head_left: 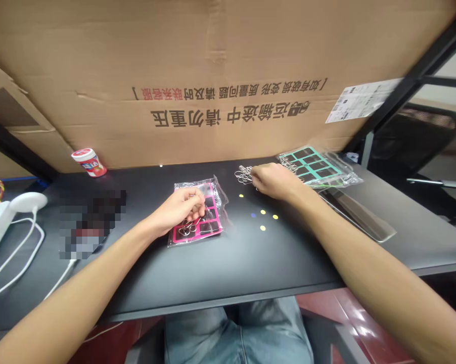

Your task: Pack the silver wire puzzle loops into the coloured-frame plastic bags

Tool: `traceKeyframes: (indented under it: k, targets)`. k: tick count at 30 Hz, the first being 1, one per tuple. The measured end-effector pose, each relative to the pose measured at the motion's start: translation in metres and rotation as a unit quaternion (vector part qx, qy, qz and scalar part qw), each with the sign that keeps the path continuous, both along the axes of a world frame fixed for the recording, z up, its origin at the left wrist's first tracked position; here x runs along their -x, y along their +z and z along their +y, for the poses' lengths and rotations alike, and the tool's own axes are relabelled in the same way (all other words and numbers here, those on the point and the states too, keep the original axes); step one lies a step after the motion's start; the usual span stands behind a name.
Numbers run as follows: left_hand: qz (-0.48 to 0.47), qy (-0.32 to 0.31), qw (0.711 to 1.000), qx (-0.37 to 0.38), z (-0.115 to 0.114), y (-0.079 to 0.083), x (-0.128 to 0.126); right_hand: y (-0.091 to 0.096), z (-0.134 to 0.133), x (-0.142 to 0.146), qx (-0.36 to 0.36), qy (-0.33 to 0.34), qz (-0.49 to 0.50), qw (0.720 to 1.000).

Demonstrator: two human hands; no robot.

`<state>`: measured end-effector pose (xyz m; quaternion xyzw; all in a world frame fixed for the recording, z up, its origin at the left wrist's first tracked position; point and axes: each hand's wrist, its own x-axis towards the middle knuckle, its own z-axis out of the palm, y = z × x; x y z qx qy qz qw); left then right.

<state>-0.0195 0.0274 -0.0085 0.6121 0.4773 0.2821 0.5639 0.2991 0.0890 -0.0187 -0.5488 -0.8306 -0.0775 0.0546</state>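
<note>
My left hand (184,206), its fingers curled together, is over a pink-framed grid sheet (213,215) in a clear plastic bag. Silvery wire loops (187,229) show just below the fingers; whether they are held or lie on the bag I cannot tell. Farther back, my right hand (271,179) is closed at a heap of metal wire clips (243,174), which sticks out left of its fingertips. More wire shows behind that hand, on a teal-framed grid sheet (319,164) in plastic. Several small yellow dots (263,212) and a blue dot (254,215) lie between the hands.
A dark glossy flat slab (359,215) lies beneath my right forearm. At the back left stands a red and white tub (89,162). White cables (34,242) and a white round device (28,201) are at the left. A cardboard wall (213,141) bounds the desk behind.
</note>
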Motion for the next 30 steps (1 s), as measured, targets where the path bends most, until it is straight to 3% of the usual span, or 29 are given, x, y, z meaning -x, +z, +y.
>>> traceKeyframes:
  k: [5,8,12,15,17,18,21,24,27,30]
  targets:
    - [-0.007,-0.006,1.000,0.005,0.001,-0.001,0.001,0.000,0.002,-0.003,-0.035,-0.032,0.082,0.996]
    - [-0.012,-0.007,1.000,0.012,0.000,0.000,0.001,0.001,0.001,-0.003,-0.042,-0.021,0.187,0.981]
    - [-0.021,-0.004,1.000,0.015,0.000,0.000,-0.001,0.006,-0.017,0.020,-0.060,0.003,0.388,0.920]
    - [-0.026,0.003,1.000,0.012,0.001,-0.001,-0.001,0.012,-0.040,0.048,0.002,0.095,0.472,0.877]
    - [-0.026,0.006,1.000,0.010,0.000,0.000,-0.001,0.017,-0.050,0.059,0.070,0.178,0.455,0.870]
    - [-0.025,0.006,1.000,0.008,0.000,0.000,-0.002,0.019,-0.051,0.059,0.067,0.185,0.445,0.874]
    - [-0.013,0.007,1.000,0.004,0.000,0.001,-0.002,0.024,-0.042,0.038,0.017,0.134,0.399,0.907]
    - [-0.007,0.004,1.000,0.001,0.000,0.000,-0.001,0.024,-0.024,0.005,0.086,0.115,0.260,0.955]
    - [-0.009,0.001,1.000,0.001,0.000,0.000,-0.001,0.019,-0.013,-0.014,0.156,0.132,0.186,0.961]
    - [-0.007,0.000,1.000,0.000,-0.001,0.002,-0.001,0.015,-0.011,-0.013,0.177,0.132,0.172,0.960]
